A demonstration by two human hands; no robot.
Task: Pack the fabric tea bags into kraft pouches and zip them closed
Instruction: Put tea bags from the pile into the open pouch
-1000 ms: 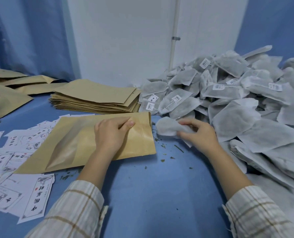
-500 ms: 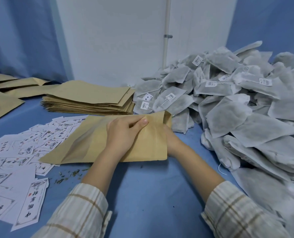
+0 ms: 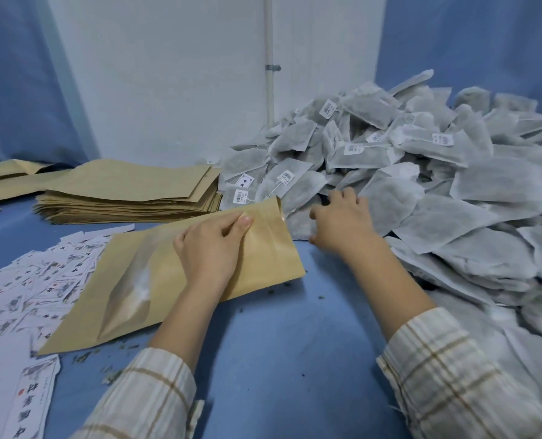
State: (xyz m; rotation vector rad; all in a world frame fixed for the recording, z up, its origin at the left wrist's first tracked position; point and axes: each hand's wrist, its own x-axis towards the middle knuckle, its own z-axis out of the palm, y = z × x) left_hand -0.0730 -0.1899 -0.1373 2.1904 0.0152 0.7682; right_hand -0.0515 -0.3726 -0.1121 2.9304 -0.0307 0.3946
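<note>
Left hand [image 3: 211, 245] lies on the kraft pouch [image 3: 174, 280], thumb pinching its raised mouth edge. Right hand [image 3: 342, 223], fingers spread and holding nothing, touches the tea bag pile [image 3: 453, 198] just beside the pouch mouth.

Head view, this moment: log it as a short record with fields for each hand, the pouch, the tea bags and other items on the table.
left hand: rests on the kraft pouch, thumb pinching its top edge
right hand: fingers spread, reaching into the tea bag pile, holding nothing
kraft pouch: lies flat on the blue table, mouth towards the pile
tea bag pile: heaped on the right
pouch stack: behind the pouch
printed cards: scattered on the left
</note>
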